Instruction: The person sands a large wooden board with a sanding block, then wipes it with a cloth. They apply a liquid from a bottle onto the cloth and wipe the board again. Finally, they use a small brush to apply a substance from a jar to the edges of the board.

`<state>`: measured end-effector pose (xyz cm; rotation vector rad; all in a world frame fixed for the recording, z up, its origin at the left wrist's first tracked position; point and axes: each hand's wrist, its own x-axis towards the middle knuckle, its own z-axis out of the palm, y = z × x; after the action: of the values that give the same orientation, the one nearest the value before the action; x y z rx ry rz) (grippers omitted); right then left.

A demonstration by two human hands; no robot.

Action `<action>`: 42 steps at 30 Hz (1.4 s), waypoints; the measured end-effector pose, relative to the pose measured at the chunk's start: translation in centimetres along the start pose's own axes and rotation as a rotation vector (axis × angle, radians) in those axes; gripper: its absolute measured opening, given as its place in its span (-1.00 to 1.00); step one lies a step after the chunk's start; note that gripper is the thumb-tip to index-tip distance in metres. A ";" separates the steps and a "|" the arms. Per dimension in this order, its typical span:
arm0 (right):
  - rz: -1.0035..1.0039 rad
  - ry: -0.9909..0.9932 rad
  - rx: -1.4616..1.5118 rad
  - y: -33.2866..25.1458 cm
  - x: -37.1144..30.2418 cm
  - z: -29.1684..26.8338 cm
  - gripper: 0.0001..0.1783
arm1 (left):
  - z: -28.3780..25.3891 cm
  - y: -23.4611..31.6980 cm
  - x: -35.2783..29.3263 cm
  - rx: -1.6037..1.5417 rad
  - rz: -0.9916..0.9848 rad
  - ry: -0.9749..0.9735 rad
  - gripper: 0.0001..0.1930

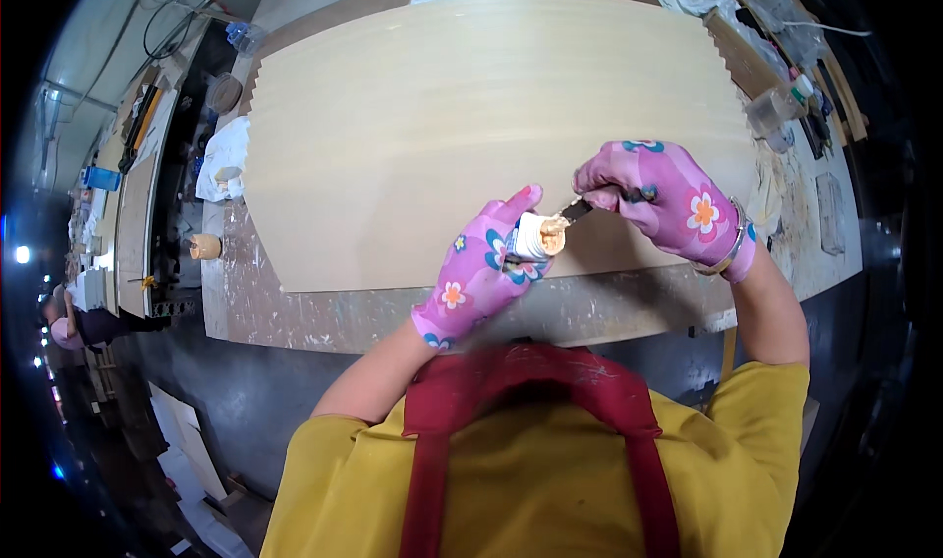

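My left hand (pixel 476 268), in a pink flowered glove, is wrapped round a small white tub (pixel 528 234) tilted to the right. Tan paste (pixel 554 236) fills its mouth and coats the rim. My right hand (pixel 673 199), gloved alike, pinches a small dark scraper (pixel 577 209), whose tip touches the paste; the grip end is hidden in my fingers. Both hands are above the near edge of a large pale wood panel (pixel 442 116), which has jagged left and right sides and lies flat on the worktable (pixel 305 317).
At the left table edge are a tan-topped small container (pixel 205 247) and a crumpled white cloth (pixel 226 160). A clear plastic bottle (pixel 774 111) and wood strips (pixel 835 86) lie at the right. Another person (pixel 74 327) is far off to the left.
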<state>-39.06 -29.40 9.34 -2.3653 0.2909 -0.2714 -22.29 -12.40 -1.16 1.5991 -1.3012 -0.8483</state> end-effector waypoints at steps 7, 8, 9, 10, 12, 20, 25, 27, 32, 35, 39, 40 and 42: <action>0.015 0.006 -0.067 -0.6 -3.2 2.8 -0.64 | 3.6 0.5 0.7 -0.120 0.055 -0.082 -0.29; 0.071 -0.006 -0.058 -0.8 -3.9 2.6 -0.61 | 4.0 0.7 0.9 -0.174 0.070 -0.100 -0.27; 0.125 -0.019 -0.045 -0.8 -4.5 2.4 -0.58 | 4.8 1.0 1.1 -0.140 0.068 -0.099 -0.26; 0.179 -0.032 -0.030 -0.7 -5.3 2.1 -0.56 | 5.6 1.2 1.3 -0.108 0.066 -0.098 -0.26; 0.117 0.212 -0.065 0.3 -7.5 1.7 -0.48 | 6.8 2.8 1.9 -0.092 0.070 -0.128 -0.20; 0.454 0.396 0.526 4.2 -16.9 2.2 -0.13 | 14.8 5.9 5.2 -0.314 0.056 -0.165 0.03; 0.370 0.751 0.814 8.9 -21.1 4.7 -0.31 | 22.1 5.9 7.2 -0.287 0.345 -0.325 0.03; 0.398 0.804 1.097 9.8 -22.9 3.5 -0.37 | 24.3 6.3 8.0 -0.305 0.355 -0.377 0.02; 0.660 0.931 0.721 14.8 -27.3 -3.9 -0.55 | 24.7 8.8 9.0 -0.256 0.154 -0.326 -0.13; 0.683 1.126 0.529 24.4 -30.8 -10.3 -0.62 | 21.0 6.4 9.7 0.420 0.388 -0.160 -0.32; 0.752 1.372 0.207 40.2 -34.9 -15.8 -0.52 | 17.6 5.0 10.1 0.889 0.554 -0.094 -0.40; 0.764 1.316 0.115 43.4 -35.5 -16.3 -0.51 | 17.0 4.7 10.2 0.959 0.550 -0.084 -0.41; 0.754 1.371 0.118 50.4 -38.7 -15.7 -0.44 | 16.5 3.7 11.4 0.978 0.549 -0.068 -0.44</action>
<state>-86.86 -64.29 -18.63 -1.4201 1.6440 -1.4122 -36.08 -27.16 -3.77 1.7333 -2.2561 0.1379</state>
